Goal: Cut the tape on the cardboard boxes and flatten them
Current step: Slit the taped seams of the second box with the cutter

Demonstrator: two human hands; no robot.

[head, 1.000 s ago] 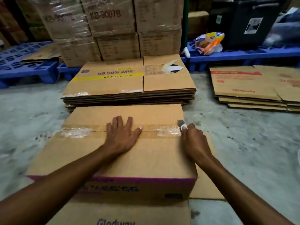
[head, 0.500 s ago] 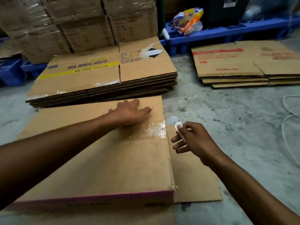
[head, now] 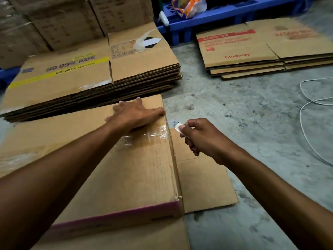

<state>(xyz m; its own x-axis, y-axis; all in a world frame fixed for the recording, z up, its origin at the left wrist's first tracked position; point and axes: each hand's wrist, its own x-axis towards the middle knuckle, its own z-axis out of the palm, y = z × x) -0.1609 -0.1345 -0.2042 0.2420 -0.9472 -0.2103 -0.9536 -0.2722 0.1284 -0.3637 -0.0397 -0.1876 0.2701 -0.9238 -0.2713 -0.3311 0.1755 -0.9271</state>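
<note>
Left hand [head: 137, 114]: shifted to box [head: 126, 168] far right corner, fingers flat. Right hand [head: 201, 139]: off box, pinching small blade [head: 177, 126]; tape [head: 153, 135] between.

Dim, warm indoor lighting, source not visible. Glare on the clear tape [head: 153, 134] of the cardboard box [head: 126, 168]. Soft shadow under the left hand [head: 137, 114]. Wide-angle bending at frame edges. Slight blur on far stacked cartons [head: 63, 20].

Matt brown cardboard box [head: 126, 168], glossy crinkled clear tape [head: 149, 136]; rough mottled concrete floor [head: 252, 114].
</note>
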